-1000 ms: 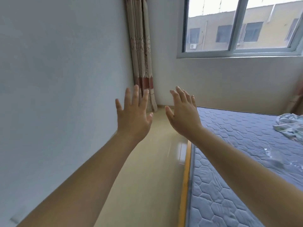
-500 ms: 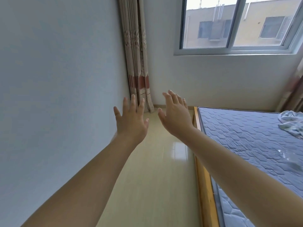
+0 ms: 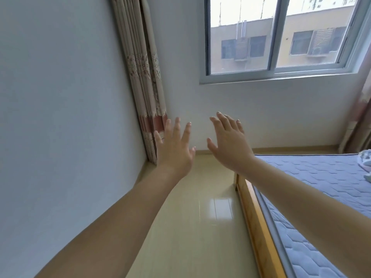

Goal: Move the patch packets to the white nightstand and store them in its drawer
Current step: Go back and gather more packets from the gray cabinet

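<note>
In the head view, you are looking into the corner of a bedroom. A glossy pale-yellow floor (image 3: 190, 237) is running up the middle of the frame, and a patch of window light is reflecting off it near the centre. A plain pale grey wall (image 3: 60, 117) is filling the left side. A second white wall is crossing the upper middle beneath a grey-framed sliding window (image 3: 273, 37) at the upper right.

You are holding your left hand (image 3: 173, 149) out at the centre of the frame, back towards you. Its fingers are straight, spread and gripping nothing. Your right hand (image 3: 230, 145) is reaching just beside it, apart from it, equally open and empty.

A beige pleated curtain with a red band (image 3: 144, 77) is hanging in the corner at the upper left, partly behind your left fingers. A blue quilted mattress (image 3: 321, 177) is lying on a light wooden bed frame (image 3: 259, 227) at the lower right, with your right forearm crossing over it. A crumpled pale cloth (image 3: 366, 159) is lying on the mattress at the right edge.

You cannot tell from this view where the patch packets or the white nightstand are.
</note>
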